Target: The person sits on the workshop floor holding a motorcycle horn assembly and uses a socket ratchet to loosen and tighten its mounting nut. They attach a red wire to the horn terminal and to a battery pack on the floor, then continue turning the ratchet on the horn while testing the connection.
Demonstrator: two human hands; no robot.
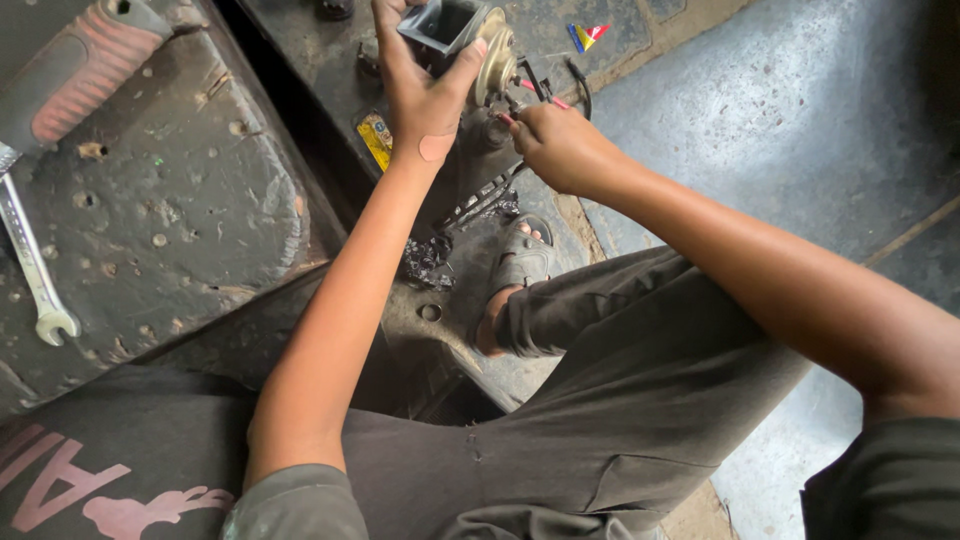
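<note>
At the top of the head view, my left hand (418, 85) grips a small metal part (462, 35), a grey square housing with a brass-coloured round disc on its side. Thin red and black wires (545, 90) run off that part. My right hand (560, 145) is closed around a red-tipped wire or thin tool just right of the part, its fingertips close to the disc. Both forearms reach forward over my lap. My foot in a grey sandal (522, 258) rests on the greasy floor below the hands.
A silver open-ended spanner (35, 270) lies on a dark, oily pitted slab (170, 200) at left. A tool with a red ribbed grip (75, 75) sits at top left. A black greasy chain piece (428, 262) lies by my foot. Grey concrete floor (800, 110) spreads to the right.
</note>
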